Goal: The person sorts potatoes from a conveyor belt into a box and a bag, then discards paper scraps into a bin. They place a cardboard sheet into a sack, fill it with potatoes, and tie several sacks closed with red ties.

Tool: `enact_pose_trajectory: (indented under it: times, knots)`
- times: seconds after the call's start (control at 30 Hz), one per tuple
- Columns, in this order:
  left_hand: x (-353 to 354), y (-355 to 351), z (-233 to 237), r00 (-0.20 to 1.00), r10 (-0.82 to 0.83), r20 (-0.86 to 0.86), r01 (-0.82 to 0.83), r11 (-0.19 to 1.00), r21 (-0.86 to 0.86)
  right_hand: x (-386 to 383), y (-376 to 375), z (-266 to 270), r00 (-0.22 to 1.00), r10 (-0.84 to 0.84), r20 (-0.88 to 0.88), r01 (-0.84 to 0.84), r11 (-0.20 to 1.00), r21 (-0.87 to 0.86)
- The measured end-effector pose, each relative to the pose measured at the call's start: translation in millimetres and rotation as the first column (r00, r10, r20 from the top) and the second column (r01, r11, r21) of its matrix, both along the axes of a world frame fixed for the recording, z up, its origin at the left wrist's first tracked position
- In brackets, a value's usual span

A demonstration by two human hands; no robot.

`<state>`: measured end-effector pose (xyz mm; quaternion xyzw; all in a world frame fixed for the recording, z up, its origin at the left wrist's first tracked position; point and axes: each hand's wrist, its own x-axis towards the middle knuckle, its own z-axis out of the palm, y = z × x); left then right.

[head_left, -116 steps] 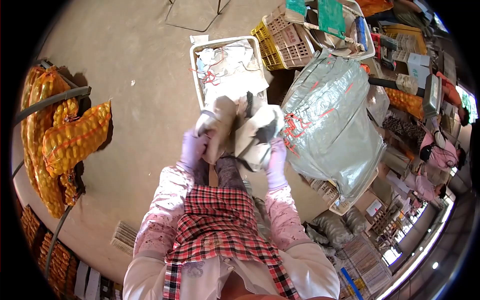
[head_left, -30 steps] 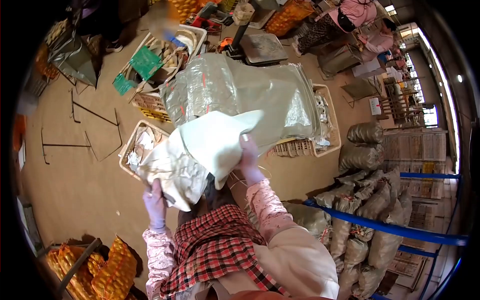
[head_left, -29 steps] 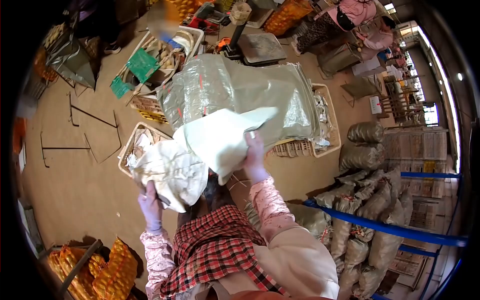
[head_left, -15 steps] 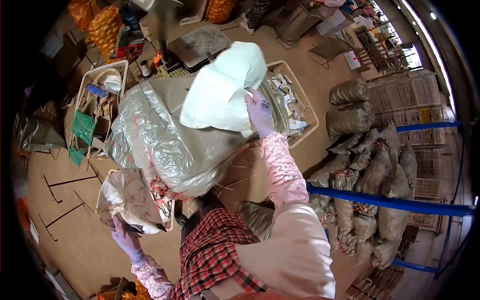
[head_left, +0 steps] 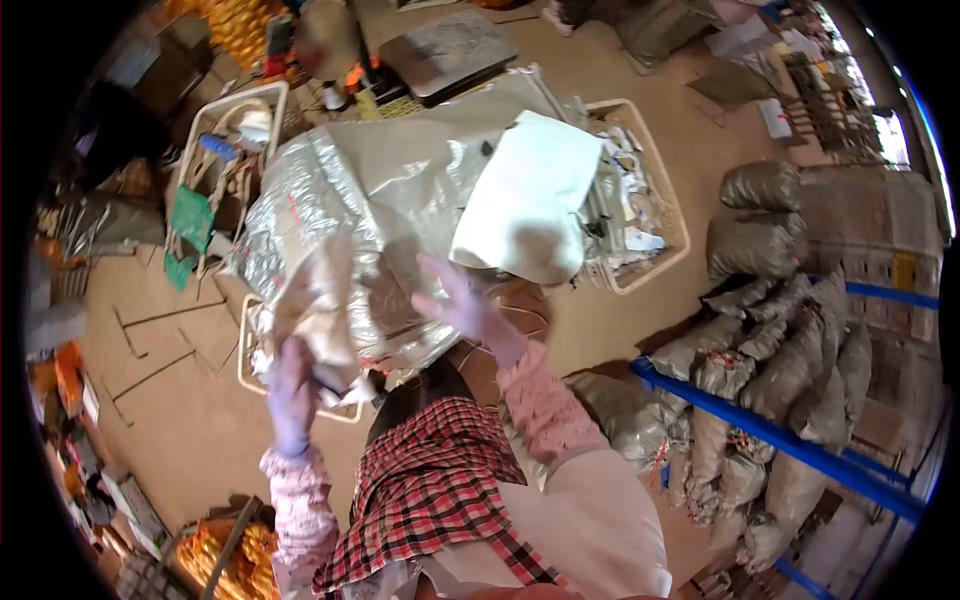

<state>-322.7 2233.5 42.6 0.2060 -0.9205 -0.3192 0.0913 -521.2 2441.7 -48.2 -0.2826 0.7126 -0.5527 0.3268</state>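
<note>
My left hand [head_left: 292, 395], in a pale purple glove, is closed on a crumpled brownish-white sheet or bag [head_left: 318, 305], blurred by motion. My right hand [head_left: 462, 305], gloved alike, holds nothing, its fingers apart above the near side of the large grey plastic sacks [head_left: 410, 170]. On top of those sacks, to the right, lies a flat white sheet [head_left: 530, 185] with a dark shadow on its lower part. Beneath the sheet in my left hand, a small white basket [head_left: 245, 345] is partly hidden.
At right is a white crate [head_left: 680, 225] of paper scraps; at left, another crate [head_left: 185, 150] holds green netting and a blue roll. A scale [head_left: 448, 50] stands behind. Several filled sacks [head_left: 765, 365] sit by a blue rail [head_left: 760, 425] on the right.
My right hand has let go of the white sheet, which now lies on the grey sacks, and has come back towards me. My left hand has raised the brownish-white sheet towards the sacks.
</note>
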Motion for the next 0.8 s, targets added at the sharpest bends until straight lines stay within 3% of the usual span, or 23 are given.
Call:
enact_pose_trajectory:
  times: [0.07,0.1,0.13,0.17,0.2,0.23,0.27,0.33,0.4,0.43,0.47,0.53,0.57,0.6,0.63,0.67,0.7,0.73,0.8]
  knots:
    - [-14,11,-22,0.998,-0.052,-0.028,0.053,0.998,0.046,30,-16,45,0.905,0.108,0.411,-0.018,0.976,-0.215]
    - [-29,14,-17,0.976,-0.183,-0.115,0.189,0.981,0.038,43,-19,43,0.922,0.115,0.369,-0.037,0.977,-0.211]
    - [-38,20,-9,0.968,-0.199,-0.154,0.215,0.972,0.098,51,-23,42,0.941,0.119,0.318,-0.054,0.977,-0.206]
    - [-43,25,0,0.983,-0.138,-0.121,0.179,0.867,0.464,54,-25,53,0.963,0.081,0.257,-0.016,0.969,-0.248]
    - [-49,30,9,0.997,-0.009,-0.072,0.063,0.601,0.796,59,-33,40,0.989,-0.034,0.143,0.07,0.965,-0.253]
    - [-54,35,18,0.99,0.132,0.042,-0.081,0.299,0.951,61,-31,40,0.979,-0.071,0.193,0.11,0.973,-0.204]
    - [-64,45,34,0.959,0.279,0.045,-0.071,0.083,0.994,62,-29,39,0.966,-0.11,0.236,0.148,0.978,-0.15]
    - [-51,30,11,0.997,0.082,0.009,-0.02,0.137,0.99,71,-28,36,0.951,-0.228,0.211,0.258,0.957,-0.131]
    - [-48,29,18,0.997,0.03,0.073,-0.078,0.212,0.974,66,-25,38,0.964,-0.245,0.106,0.253,0.965,-0.069]
    - [-45,30,17,0.999,0.029,0.042,-0.046,0.181,0.982,60,-24,58,0.906,-0.218,0.362,0.252,0.967,-0.049]
    - [-41,29,16,0.998,0.047,0.038,-0.046,0.172,0.984,57,-25,56,0.871,-0.211,0.444,0.252,0.967,-0.035]
    - [-32,25,14,0.996,0.084,0.031,-0.044,0.155,0.987,63,-33,70,0.893,-0.232,0.386,0.289,0.953,-0.094]
    - [-29,22,11,0.994,0.102,0.034,-0.041,0.076,0.996,73,-38,79,0.955,-0.138,0.263,0.2,0.953,-0.226]
    - [-24,23,-1,0.981,0.186,0.056,-0.092,0.188,0.978,81,-44,85,0.991,-0.05,0.122,0.09,0.934,-0.346]
    - [-21,22,-13,0.978,0.207,-0.024,-0.036,0.281,0.959,80,-47,90,0.92,-0.009,-0.391,-0.108,0.955,-0.276]
    - [-17,22,-22,0.97,0.218,-0.104,0.016,0.371,0.928,95,-49,99,0.866,0.028,-0.499,-0.068,0.996,-0.062]
    - [-23,31,-9,0.941,0.297,-0.164,0.005,0.471,0.882,103,-53,96,0.842,-0.022,-0.539,-0.003,0.999,-0.046]
    - [-22,25,-13,0.959,0.263,-0.107,-0.01,0.407,0.913,108,-57,87,0.811,-0.07,-0.581,0.061,0.998,-0.034]
    - [-17,21,-9,0.98,0.191,-0.052,0.024,0.149,0.989,111,-64,67,0.98,-0.192,-0.054,0.177,0.96,-0.216]
